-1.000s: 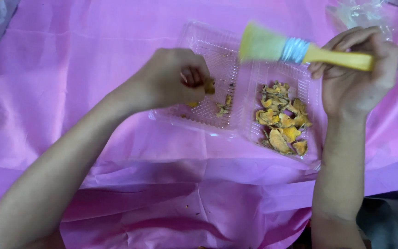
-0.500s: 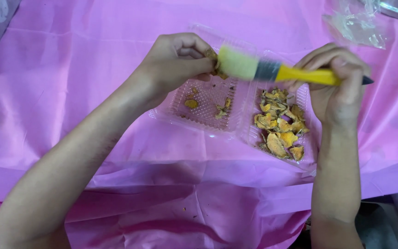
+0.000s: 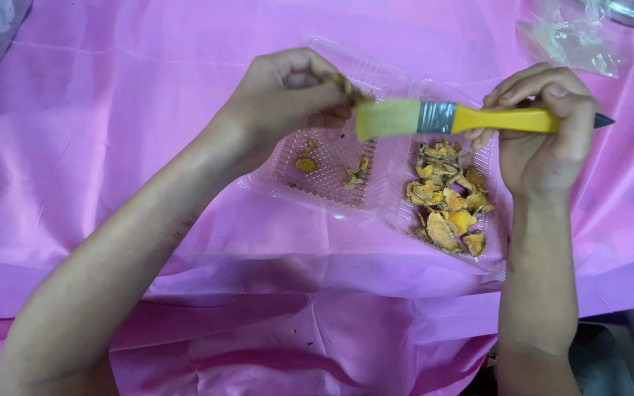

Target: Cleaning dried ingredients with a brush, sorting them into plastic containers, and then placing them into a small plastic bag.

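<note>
Gripping a yellow-handled brush (image 3: 478,117) in right-hand fingers (image 3: 544,92), a person pinched a dried slice (image 3: 350,86) with the left hand (image 3: 288,95) above the clear tray (image 3: 332,158) on the pink surface (image 3: 111,88).

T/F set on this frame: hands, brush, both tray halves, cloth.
1. The right hand holds a yellow-handled brush with pale bristles. True.
2. The left hand lies flat and empty on the pink plastic tablecloth. False: it is raised, pinching a small brownish piece.
3. The clear hinged plastic tray has more yellow-orange dried pieces in its right half. True.
4. The bristles point right. False: they point left.
</note>
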